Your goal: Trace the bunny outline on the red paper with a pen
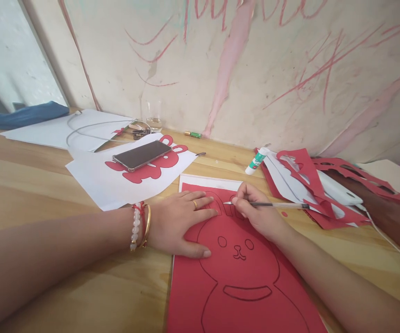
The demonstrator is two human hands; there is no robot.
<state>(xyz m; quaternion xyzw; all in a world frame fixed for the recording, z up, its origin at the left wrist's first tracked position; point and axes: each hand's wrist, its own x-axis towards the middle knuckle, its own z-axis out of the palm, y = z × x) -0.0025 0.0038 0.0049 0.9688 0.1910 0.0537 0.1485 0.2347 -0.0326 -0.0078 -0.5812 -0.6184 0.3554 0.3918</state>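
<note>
A red sheet of paper (pixel 189 296) lies over a white sheet on the wooden table, with a rabbit outlined on it in black. Flat on its upper left part rests my left hand (pixel 177 222), fingers spread; a gold ring, a bead bracelet and a gold bangle are on it. My right hand (pixel 255 210) pinches a clear-barrelled pen (pixel 279 204), its tip over the rabbit's ears at the top of the sheet. Part of the right ear is hidden behind that hand. The eyes, nose, mouth and a curved band at the neck are drawn in.
A phone (pixel 142 155) lies on a white sheet (pixel 92 185) bearing a red paper rabbit. Behind stand a glass (pixel 153 118) and a small green battery (pixel 193 134). To the right are a glue stick (pixel 256 161), red paper offcuts (pixel 304 173) and a white corded device (pixel 340 188).
</note>
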